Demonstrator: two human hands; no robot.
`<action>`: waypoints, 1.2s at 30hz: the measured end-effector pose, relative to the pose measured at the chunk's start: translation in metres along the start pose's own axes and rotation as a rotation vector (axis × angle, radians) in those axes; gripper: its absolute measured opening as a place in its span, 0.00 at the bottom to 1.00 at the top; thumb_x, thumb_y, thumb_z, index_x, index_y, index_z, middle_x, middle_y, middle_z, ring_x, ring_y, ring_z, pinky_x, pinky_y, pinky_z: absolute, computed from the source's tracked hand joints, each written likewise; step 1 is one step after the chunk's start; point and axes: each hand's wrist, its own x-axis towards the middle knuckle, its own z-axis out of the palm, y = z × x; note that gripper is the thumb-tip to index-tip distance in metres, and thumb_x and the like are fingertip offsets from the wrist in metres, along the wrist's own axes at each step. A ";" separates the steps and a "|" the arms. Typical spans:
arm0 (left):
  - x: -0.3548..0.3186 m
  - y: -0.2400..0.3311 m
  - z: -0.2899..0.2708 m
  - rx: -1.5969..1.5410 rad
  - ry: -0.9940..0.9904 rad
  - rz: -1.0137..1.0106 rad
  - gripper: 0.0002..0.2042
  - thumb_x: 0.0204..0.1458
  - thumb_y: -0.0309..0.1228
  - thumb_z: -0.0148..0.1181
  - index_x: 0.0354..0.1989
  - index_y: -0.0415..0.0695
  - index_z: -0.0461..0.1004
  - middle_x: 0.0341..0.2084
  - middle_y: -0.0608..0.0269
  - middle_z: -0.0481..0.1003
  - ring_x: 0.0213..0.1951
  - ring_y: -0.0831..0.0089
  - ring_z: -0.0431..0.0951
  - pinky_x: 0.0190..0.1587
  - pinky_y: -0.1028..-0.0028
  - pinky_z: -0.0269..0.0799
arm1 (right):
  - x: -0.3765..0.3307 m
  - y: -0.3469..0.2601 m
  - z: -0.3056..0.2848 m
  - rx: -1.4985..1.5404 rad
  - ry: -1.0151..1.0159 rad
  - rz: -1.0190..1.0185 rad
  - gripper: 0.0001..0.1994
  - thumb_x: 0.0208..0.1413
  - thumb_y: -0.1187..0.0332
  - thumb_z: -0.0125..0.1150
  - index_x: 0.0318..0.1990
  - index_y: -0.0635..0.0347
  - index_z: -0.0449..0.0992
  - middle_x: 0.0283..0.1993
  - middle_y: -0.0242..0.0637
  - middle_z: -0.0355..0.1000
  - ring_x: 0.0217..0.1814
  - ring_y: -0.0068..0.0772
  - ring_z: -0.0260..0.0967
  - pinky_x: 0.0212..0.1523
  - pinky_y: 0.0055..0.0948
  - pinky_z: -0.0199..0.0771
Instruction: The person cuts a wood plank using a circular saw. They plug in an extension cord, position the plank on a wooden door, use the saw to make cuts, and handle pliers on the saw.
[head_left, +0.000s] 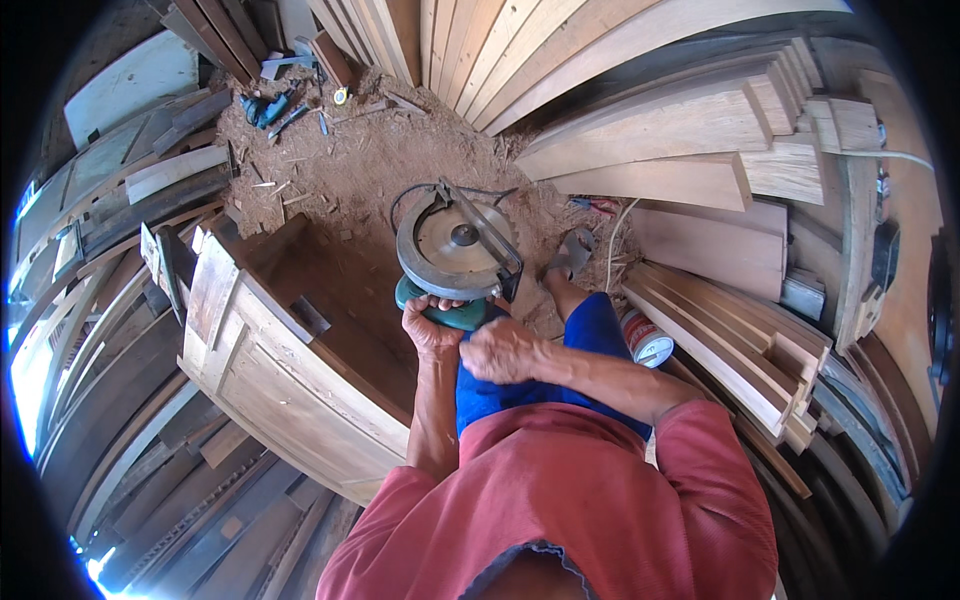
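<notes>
Saw point(455, 262), left hand point(435, 325) clamped on its green body point(460, 317), blurred right hand point(503, 350) just beside, cannot tell if gripping, 1 blade point(438, 238) beyond the hands

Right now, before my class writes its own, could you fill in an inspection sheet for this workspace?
Surface: floor strewn with sawdust.
Job's things: circular saw, its blade exposed.
Clutter: blue power tool and wood scraps on the floor.
Hands: left hand grips the saw; right hand blurred beside it, contact unclear.
Cables: dark cord near the saw; pale cable by the right-side planks.
Surroundings: wooden panel left, red can right.
</notes>
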 end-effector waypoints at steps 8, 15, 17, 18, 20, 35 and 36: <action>0.046 -0.014 -0.035 -0.062 0.015 0.009 0.03 0.42 0.27 0.56 0.25 0.48 0.68 0.19 0.71 0.66 0.23 0.71 0.68 0.34 0.63 0.68 | -0.015 0.051 -0.007 0.100 0.088 -0.004 0.12 0.55 0.64 0.63 0.23 0.54 0.69 0.19 0.40 0.72 0.22 0.47 0.76 0.27 0.45 0.77; 0.093 -0.024 -0.076 -0.067 0.042 0.011 0.03 0.43 0.27 0.58 0.24 0.46 0.70 0.19 0.68 0.67 0.24 0.68 0.69 0.35 0.62 0.69 | -0.025 0.114 -0.013 0.297 0.106 0.320 0.13 0.62 0.59 0.60 0.28 0.57 0.73 0.23 0.45 0.74 0.28 0.52 0.77 0.31 0.49 0.76; 0.104 -0.029 -0.087 -0.103 0.047 0.021 0.03 0.43 0.27 0.58 0.24 0.46 0.69 0.19 0.68 0.66 0.24 0.68 0.69 0.35 0.62 0.69 | -0.044 0.164 -0.022 0.318 0.193 0.469 0.14 0.64 0.58 0.59 0.32 0.58 0.77 0.24 0.45 0.77 0.25 0.48 0.78 0.28 0.47 0.76; 0.107 -0.032 -0.094 -0.129 0.047 0.028 0.03 0.43 0.27 0.57 0.24 0.46 0.69 0.19 0.68 0.66 0.24 0.68 0.69 0.35 0.62 0.69 | -0.060 0.204 -0.010 0.263 0.139 0.745 0.14 0.65 0.60 0.57 0.34 0.62 0.78 0.27 0.48 0.78 0.27 0.47 0.79 0.27 0.45 0.76; 0.116 -0.040 -0.113 -0.138 0.062 0.050 0.03 0.43 0.27 0.57 0.24 0.46 0.69 0.19 0.67 0.66 0.23 0.68 0.69 0.34 0.62 0.69 | -0.083 0.276 0.003 -0.048 0.215 1.043 0.10 0.65 0.65 0.56 0.38 0.63 0.78 0.32 0.55 0.79 0.36 0.58 0.80 0.37 0.54 0.78; 0.129 -0.036 -0.116 0.317 0.939 0.457 0.30 0.56 0.40 0.55 0.65 0.34 0.69 0.62 0.43 0.73 0.63 0.49 0.75 0.69 0.52 0.70 | -0.218 0.628 0.137 -0.750 0.081 1.311 0.19 0.69 0.63 0.50 0.62 0.60 0.74 0.62 0.56 0.74 0.66 0.57 0.71 0.64 0.53 0.69; 0.119 -0.036 -0.141 0.256 0.572 0.399 0.30 0.56 0.40 0.53 0.65 0.33 0.69 0.62 0.44 0.73 0.63 0.50 0.75 0.69 0.52 0.70 | -0.208 0.630 0.140 -0.735 0.009 1.287 0.19 0.69 0.63 0.50 0.61 0.61 0.75 0.61 0.56 0.75 0.65 0.57 0.72 0.63 0.53 0.69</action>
